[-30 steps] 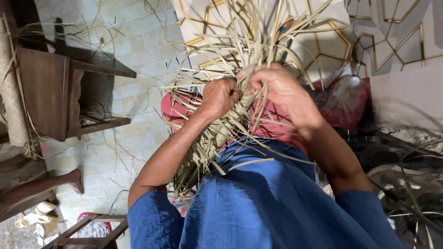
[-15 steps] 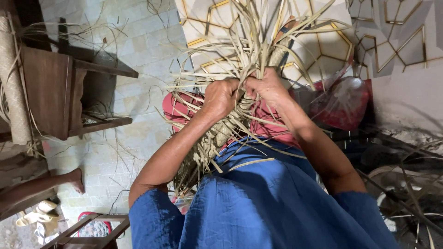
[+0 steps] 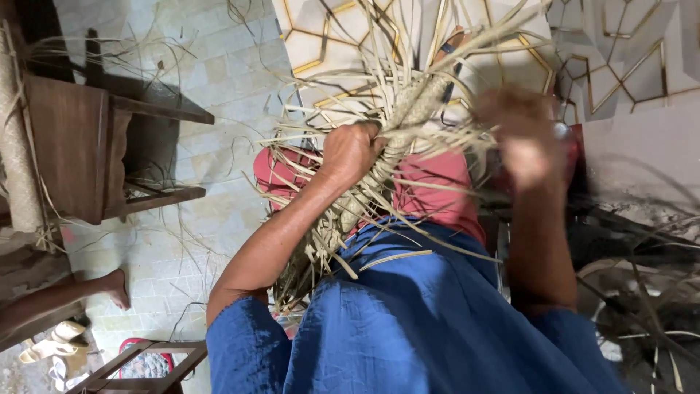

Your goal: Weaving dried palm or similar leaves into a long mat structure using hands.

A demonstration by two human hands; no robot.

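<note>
1. Head view, nearest the camera: blue sleeves (image 3: pixel 408 328) fill the lower frame, with both bare forearms reaching away from them.
2. Left hand (image 3: pixel 352 151) is closed in a fist around the woven straw braid (image 3: pixel 379 168), gripping it near the middle, where loose dry strips fan out.
3. Braid runs slantwise from the lap, near the left elbow, up past the fist toward the patterned tiles; its frayed lower end lies against the blue cloth.
4. Right hand (image 3: pixel 526 138) is blurred, lifted just to the right of the braid among the loose strips (image 3: pixel 467 66); whether its fingers pinch a strand or are spread, I cannot tell.
5. Beneath the braid shows a pink-red cloth (image 3: pixel 437 190).
6. Farther off on the left stands a dark wooden chair (image 3: pixel 80 146) on pale floor tiles (image 3: pixel 211 73), with a bare foot (image 3: pixel 113 286) of another person below it.
</note>
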